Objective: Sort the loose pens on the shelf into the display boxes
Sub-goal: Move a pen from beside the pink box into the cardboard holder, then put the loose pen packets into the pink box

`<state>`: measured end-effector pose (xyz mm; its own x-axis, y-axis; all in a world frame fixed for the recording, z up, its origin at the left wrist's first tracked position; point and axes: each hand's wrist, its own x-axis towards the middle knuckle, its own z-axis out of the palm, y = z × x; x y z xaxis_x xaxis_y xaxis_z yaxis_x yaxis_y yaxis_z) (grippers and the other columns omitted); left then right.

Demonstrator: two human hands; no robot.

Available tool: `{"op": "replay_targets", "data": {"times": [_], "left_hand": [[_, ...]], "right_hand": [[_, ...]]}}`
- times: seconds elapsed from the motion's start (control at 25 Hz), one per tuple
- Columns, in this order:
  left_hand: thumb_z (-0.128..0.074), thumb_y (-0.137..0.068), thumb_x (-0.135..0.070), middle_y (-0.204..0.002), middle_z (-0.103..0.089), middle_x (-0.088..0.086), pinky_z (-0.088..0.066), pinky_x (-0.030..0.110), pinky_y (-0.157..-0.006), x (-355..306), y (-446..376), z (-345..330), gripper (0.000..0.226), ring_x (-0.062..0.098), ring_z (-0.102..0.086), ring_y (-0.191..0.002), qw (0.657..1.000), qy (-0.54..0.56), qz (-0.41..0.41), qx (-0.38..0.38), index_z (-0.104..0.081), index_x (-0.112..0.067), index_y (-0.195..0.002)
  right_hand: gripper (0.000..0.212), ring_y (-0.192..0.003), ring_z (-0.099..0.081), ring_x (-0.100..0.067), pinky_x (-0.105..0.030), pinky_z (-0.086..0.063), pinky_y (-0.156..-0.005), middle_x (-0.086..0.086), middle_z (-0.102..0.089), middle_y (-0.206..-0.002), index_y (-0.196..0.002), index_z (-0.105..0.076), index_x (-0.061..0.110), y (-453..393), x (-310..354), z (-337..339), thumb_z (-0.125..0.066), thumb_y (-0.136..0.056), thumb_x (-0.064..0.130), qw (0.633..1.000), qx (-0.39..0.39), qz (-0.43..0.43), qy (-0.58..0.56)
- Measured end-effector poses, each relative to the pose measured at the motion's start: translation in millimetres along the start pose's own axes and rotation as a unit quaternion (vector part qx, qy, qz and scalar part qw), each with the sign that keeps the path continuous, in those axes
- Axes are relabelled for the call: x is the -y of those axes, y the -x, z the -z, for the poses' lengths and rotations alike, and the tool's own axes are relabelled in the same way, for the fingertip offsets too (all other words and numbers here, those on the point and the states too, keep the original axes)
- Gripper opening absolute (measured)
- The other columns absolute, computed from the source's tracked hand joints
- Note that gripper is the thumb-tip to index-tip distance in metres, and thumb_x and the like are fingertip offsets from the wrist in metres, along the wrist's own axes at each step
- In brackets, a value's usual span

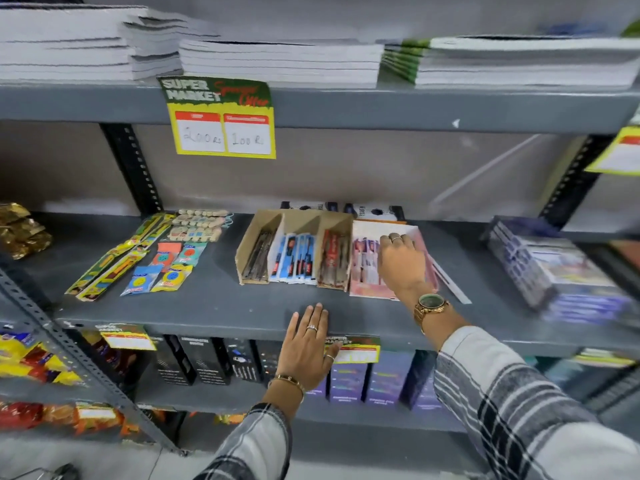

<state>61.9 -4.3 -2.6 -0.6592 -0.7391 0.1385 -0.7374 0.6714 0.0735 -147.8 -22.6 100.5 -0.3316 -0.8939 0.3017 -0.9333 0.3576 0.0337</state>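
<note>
Pens point(297, 255) lengthwise front-to-back in display boxes point(294, 247); left hand point(306, 344) flat, spread on shelf point(214, 303); right hand point(401, 263) grip unclear.

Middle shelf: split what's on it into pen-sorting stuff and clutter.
Job:
cardboard boxes
pink box
pens
right hand, in the pink box
left hand, flat on the shelf edge

Clutter:
yellow packs
erasers
sharpeners
blue stack
gold packets

Three cardboard display boxes point(294, 247), two hands point(306, 348).
</note>
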Motion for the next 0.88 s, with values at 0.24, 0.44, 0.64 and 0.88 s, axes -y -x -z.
{"op": "replay_targets", "data": {"times": [0.24, 0.44, 0.64, 0.88], "left_hand": [[-0.025, -0.097, -0.048, -0.154, -0.015, 0.012, -0.003, 0.048, -0.114, -54, -22, -2, 0.066, 0.029, -0.01, -0.141, 0.998, 0.003, -0.06, -0.012, -0.016, -0.003, -0.144], [-0.027, -0.099, -0.045, -0.155, -0.011, 0.012, 0.003, 0.046, -0.114, -80, -38, -7, 0.064, 0.027, -0.005, -0.142, 0.997, 0.013, -0.081, -0.015, -0.011, -0.004, -0.145], [-0.025, -0.098, -0.048, -0.156, -0.009, 0.012, 0.004, 0.042, -0.114, -85, -46, -13, 0.067, 0.026, -0.003, -0.142, 0.997, 0.011, -0.071, -0.017, -0.007, -0.005, -0.145], [-0.03, -0.097, -0.048, -0.155, -0.013, 0.015, 0.003, 0.043, -0.114, -86, -47, -15, 0.069, 0.029, -0.007, -0.142, 0.997, 0.021, -0.067, -0.028, -0.009, -0.003, -0.145]], "right_hand": [[0.033, -0.116, -0.053, -0.033, -0.04, -0.047, -0.092, -0.017, -0.059, -0.124, -0.12, -0.055, 0.002, 21, -85, -4, -0.044, -0.089, 0.005, 0.989, 0.033, -0.143, 0.002], [0.032, -0.121, -0.05, -0.033, -0.039, -0.045, -0.097, -0.017, -0.058, -0.127, -0.121, -0.057, 0.002, 28, -123, -19, -0.044, -0.092, 0.01, 0.973, 0.1, -0.207, -0.004], [0.033, -0.124, -0.046, -0.035, -0.04, -0.044, -0.1, -0.02, -0.053, -0.132, -0.124, -0.054, 0.0, 26, -130, -32, -0.046, -0.095, 0.015, 0.958, 0.131, -0.248, -0.066], [0.031, -0.12, -0.054, -0.037, -0.041, -0.047, -0.098, -0.022, -0.056, -0.128, -0.121, -0.056, -0.003, 17, -125, -38, -0.049, -0.091, 0.004, 0.946, 0.118, -0.279, -0.113]]}}
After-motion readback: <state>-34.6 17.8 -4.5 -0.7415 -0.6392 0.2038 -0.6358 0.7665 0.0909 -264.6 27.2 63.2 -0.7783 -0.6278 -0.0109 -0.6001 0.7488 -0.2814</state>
